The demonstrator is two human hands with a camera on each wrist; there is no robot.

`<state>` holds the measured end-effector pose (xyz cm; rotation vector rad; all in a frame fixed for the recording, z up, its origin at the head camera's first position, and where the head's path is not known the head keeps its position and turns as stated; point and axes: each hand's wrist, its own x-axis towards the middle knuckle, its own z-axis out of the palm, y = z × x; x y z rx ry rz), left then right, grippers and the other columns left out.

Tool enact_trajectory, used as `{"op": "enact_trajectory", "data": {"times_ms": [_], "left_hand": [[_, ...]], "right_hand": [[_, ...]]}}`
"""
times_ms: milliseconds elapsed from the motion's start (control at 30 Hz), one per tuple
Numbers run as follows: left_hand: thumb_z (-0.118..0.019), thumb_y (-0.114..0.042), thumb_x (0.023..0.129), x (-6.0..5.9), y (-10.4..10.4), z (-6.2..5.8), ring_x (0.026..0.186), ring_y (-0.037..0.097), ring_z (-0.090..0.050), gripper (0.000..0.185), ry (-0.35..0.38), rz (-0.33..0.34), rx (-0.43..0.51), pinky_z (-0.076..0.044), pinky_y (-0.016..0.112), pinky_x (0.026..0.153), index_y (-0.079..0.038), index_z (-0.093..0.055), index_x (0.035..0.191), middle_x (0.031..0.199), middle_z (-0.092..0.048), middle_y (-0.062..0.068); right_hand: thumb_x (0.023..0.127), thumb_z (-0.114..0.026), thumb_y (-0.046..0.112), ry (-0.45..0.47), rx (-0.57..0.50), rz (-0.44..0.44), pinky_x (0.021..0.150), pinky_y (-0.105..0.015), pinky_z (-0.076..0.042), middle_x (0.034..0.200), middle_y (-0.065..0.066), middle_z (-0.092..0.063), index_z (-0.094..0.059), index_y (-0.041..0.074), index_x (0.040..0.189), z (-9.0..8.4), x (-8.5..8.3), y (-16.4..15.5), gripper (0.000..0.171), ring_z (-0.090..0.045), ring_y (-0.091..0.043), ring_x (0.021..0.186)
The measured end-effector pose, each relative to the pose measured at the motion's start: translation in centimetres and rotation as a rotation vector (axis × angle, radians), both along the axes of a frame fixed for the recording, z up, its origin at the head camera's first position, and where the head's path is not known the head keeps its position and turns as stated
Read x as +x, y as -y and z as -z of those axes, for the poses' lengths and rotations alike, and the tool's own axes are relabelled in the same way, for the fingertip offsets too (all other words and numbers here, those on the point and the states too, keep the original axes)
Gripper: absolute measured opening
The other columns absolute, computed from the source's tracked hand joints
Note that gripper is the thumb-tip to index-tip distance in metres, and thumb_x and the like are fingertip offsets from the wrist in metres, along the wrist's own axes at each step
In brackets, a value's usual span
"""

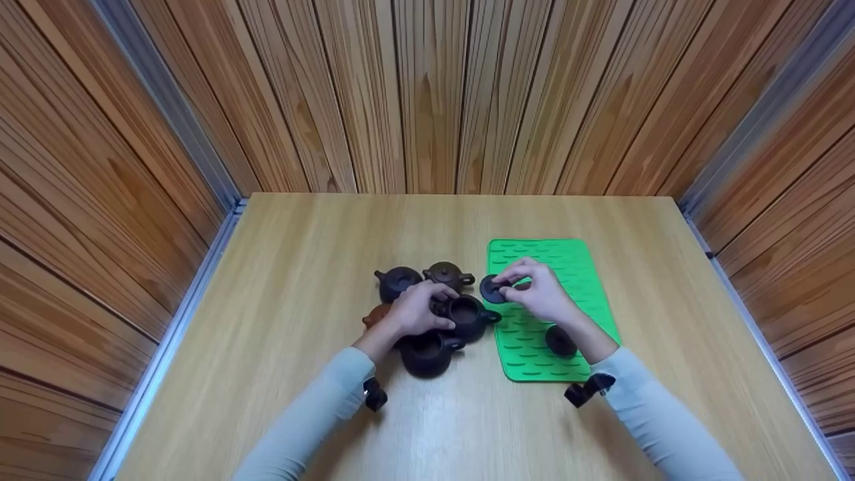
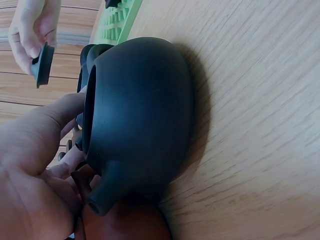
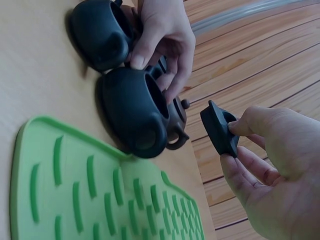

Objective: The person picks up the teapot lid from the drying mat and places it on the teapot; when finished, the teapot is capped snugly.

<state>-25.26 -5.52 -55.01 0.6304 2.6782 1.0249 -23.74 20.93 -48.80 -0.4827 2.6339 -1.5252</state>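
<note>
Head view: a wooden counter point(image 1: 300, 267) boxed in by wood-panelled walls, with a cluster of small teapots left of centre and a green mat on the right.
Back teapots: a dark lidded teapot point(image 1: 397, 282) and a brown lidded teapot point(image 1: 448, 274) stand side by side at the far edge of the cluster.
Reddish teapot: a reddish-brown teapot point(image 1: 375, 314) shows only partly, behind the left wrist.
Left hand: the left hand point(image 1: 417, 308) lies over the middle of the cluster, fingers curled against the rim of the open teapot point(image 1: 469, 316); in the right wrist view its fingertips point(image 3: 137, 61) press between the two lidless pots.
Front teapot: a second lidless dark teapot point(image 1: 427, 353) sits nearest the person, touching the open teapot.
Open teapot: it stands on the counter just beside the left edge of the mat, mouth uncovered, small handle toward the mat.
Right hand: the right hand point(image 1: 541, 292) pinches a dark lid point(image 1: 492, 288) between thumb and fingers, lifted above the mat's left edge, near the open teapot but apart from it.
Mat: the green mat point(image 1: 574, 267) lies flat on the counter, ribbed with short raised strokes.
Second lid: another dark lid point(image 1: 560, 340) rests on the mat beside the right wrist.
</note>
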Motion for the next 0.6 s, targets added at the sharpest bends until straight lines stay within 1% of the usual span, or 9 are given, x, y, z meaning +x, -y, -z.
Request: {"op": "enact_trajectory", "data": {"times_ms": [100,200,333,500,600], "left_hand": [[-0.089,-0.028,0.077,-0.1,0.0,-0.1,0.119,0.025,-0.064,0.05,0.004,0.005,-0.003,-0.047,0.046,0.105,-0.024,-0.069,0.123,0.122,-0.071,0.005],[-0.088,-0.029,0.078,-0.1,0.0,0.0,0.119,0.025,-0.064,0.05,0.007,0.011,-0.005,-0.047,0.046,0.106,-0.024,-0.069,0.124,0.123,-0.071,0.005],[-0.088,-0.029,0.078,-0.1,0.0,-0.1,0.12,0.025,-0.064,0.05,0.005,0.006,-0.013,-0.048,0.045,0.105,-0.025,-0.069,0.124,0.123,-0.071,0.005],[-0.089,-0.029,0.076,0.0,0.0,0.0,0.119,0.025,-0.064,0.051,-0.008,-0.003,-0.023,-0.048,0.045,0.102,-0.026,-0.069,0.123,0.121,-0.071,0.005],[-0.089,-0.03,0.076,0.0,0.0,0.0,0.119,0.026,-0.064,0.052,-0.012,-0.005,-0.023,-0.048,0.045,0.102,-0.025,-0.069,0.124,0.12,-0.072,0.005]], "right_hand": [[0.086,-0.074,0.0,-0.008,0.005,-0.009,0.082,-0.033,-0.056,0.111,-0.022,-0.065,-0.078,0.002,0.103,1.2,-0.8,0.1,0.018,-0.061,-0.035,0.104],[0.086,-0.076,0.004,-0.006,0.005,-0.01,0.084,-0.036,-0.057,0.112,-0.017,-0.066,-0.08,0.008,0.102,2.4,-1.5,0.2,0.017,-0.061,-0.031,0.104],[0.085,-0.076,0.005,-0.004,-0.004,-0.029,0.085,-0.04,-0.058,0.11,-0.013,-0.066,-0.081,0.013,0.1,2.4,-1.6,1.0,0.017,-0.061,-0.026,0.102],[0.085,-0.077,0.006,-0.013,0.009,-0.046,0.082,-0.035,-0.058,0.107,-0.01,-0.066,-0.081,0.015,0.099,3.0,-1.5,2.0,0.016,-0.06,-0.021,0.098],[0.085,-0.077,0.006,-0.014,0.008,-0.046,0.082,-0.035,-0.058,0.106,-0.009,-0.066,-0.081,0.014,0.099,3.5,-1.3,2.3,0.017,-0.061,-0.018,0.097]]}}
